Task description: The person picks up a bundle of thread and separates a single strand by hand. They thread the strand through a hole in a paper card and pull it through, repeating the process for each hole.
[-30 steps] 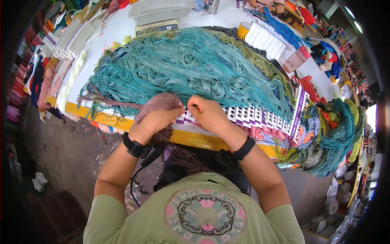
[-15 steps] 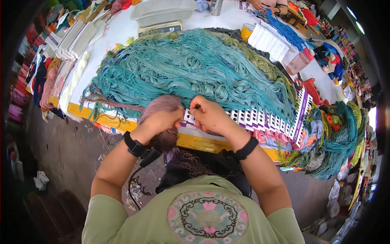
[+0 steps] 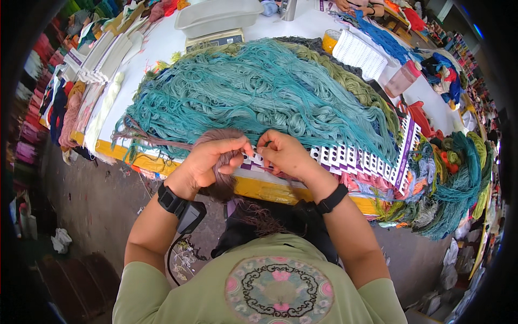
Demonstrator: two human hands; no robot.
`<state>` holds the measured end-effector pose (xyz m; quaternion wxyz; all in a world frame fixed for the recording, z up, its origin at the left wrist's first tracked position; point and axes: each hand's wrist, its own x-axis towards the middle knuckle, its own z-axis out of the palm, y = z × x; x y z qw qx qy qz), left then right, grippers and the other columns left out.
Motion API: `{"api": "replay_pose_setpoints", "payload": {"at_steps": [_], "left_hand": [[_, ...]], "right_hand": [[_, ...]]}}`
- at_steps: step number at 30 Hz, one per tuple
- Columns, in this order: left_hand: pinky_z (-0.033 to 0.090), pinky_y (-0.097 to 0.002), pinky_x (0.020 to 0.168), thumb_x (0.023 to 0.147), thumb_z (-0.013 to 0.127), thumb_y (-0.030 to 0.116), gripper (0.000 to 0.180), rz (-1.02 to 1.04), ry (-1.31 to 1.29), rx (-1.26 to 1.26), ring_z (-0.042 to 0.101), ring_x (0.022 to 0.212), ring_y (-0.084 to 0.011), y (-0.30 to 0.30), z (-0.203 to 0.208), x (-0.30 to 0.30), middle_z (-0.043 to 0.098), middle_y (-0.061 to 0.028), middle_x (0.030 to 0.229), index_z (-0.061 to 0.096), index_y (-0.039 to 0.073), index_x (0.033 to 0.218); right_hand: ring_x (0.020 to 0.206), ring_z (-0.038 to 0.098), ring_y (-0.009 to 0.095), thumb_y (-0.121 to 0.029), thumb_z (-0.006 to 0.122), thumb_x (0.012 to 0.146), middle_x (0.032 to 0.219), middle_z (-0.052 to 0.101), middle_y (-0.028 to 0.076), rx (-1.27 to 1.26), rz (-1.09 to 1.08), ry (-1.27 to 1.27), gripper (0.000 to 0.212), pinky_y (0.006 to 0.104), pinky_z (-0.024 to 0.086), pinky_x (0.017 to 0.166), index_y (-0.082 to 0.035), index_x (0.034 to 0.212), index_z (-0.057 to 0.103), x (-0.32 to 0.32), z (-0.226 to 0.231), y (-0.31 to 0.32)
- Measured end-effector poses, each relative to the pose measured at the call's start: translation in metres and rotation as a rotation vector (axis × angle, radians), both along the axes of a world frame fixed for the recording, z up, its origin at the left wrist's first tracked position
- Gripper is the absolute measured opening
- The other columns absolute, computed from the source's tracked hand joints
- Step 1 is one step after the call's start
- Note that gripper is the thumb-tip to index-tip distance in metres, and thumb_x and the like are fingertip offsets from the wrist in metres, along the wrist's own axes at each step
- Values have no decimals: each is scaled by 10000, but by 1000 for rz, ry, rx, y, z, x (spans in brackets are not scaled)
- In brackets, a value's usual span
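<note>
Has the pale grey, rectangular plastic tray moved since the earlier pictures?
No: against the beige, boxy scale beneath it, the tray shows no visible shift either way.

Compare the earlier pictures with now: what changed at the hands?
The left hand has turned, its fingers now parted instead of bunched at the mauve yarn; whether it let anything go is unclear. The right hand stays curled close by. The teal yarn pile lies as before.

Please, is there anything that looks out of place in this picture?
Yes: pale scraps litter the floor, and farther left a crumpled white item lies there too. Both look like dropped waste.
</note>
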<state>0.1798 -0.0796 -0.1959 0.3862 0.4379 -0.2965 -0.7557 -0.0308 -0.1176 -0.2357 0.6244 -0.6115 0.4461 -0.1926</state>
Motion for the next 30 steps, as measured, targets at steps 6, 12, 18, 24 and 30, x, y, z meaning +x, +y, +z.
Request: {"api": "replay_pose_setpoints", "payload": {"at_steps": [6, 12, 18, 24, 30], "left_hand": [[337, -232, 383, 841, 578, 128, 153, -448, -604, -326, 485, 435, -98, -13, 8, -29, 675, -89, 746, 670, 19, 896], [298, -219, 366, 872, 583, 165, 158, -253, -661, -565, 449, 435, -70, -15, 7, 20, 620, -52, 681, 628, 45, 778], [260, -171, 333, 965, 468, 144, 167, 193, 138, 12, 306, 416, -25, -10, 43, 176, 382, 52, 611, 482, 96, 806], [309, -201, 375, 993, 458, 311, 323, 678, -407, -145, 340, 421, -48, -8, 74, 222, 482, 15, 598, 585, 18, 945], [252, -187, 391, 967, 537, 291, 274, 237, -693, -364, 376, 425, -27, 33, 80, 86, 660, -41, 706, 649, 50, 902]], "right_hand": [[556, 551, 96, -209, 680, 882, 708, 619, 51, 76, -71, -135, 311, 240, 429, 465, 12, 1059, 551, 1, 13, 0], [585, 529, 60, -185, 697, 863, 666, 568, 0, 37, 43, -126, 227, 204, 419, 492, -33, 964, 563, -3, -10, -3], [522, 534, 69, -149, 678, 849, 650, 576, -1, -27, 61, 41, 172, 224, 401, 461, -38, 903, 558, 2, 3, 0], [536, 577, 97, -147, 662, 850, 668, 614, 31, 8, 64, 48, 188, 248, 442, 487, -19, 964, 584, 4, 0, -3], [776, 655, 164, -117, 603, 892, 1010, 646, 100, 181, -146, -274, 426, 287, 541, 688, -60, 1301, 499, 4, 23, -16]]}}
